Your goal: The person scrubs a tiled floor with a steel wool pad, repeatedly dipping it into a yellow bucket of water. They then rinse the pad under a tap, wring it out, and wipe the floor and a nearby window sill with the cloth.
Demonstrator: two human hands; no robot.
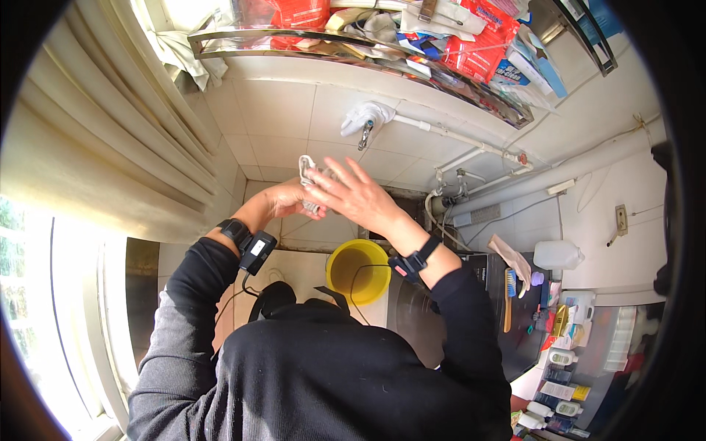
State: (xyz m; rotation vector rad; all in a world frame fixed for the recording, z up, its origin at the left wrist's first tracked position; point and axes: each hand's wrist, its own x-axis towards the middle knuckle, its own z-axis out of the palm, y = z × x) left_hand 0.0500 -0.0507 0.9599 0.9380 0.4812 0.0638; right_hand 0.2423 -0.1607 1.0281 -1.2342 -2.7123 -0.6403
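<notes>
A light cloth, greyish and bunched up, is between my two hands in front of the tiled wall. My left hand has it between the palm and the fingers. Over it lies my right hand, fingers spread and pointing up to the left; whether it presses on the cloth is hard to tell. Above the hands a metal tap sticks out of the wall, with a white cloth wrapped about its base. Below them a yellow bucket stands on the floor, murky brownish inside.
White pipes run along the wall at right. A metal rack full of packets hangs above. A pale curtain is at left. On the dark surface at right lie a wooden-handled brush and a plastic jug. Bottles stand beyond.
</notes>
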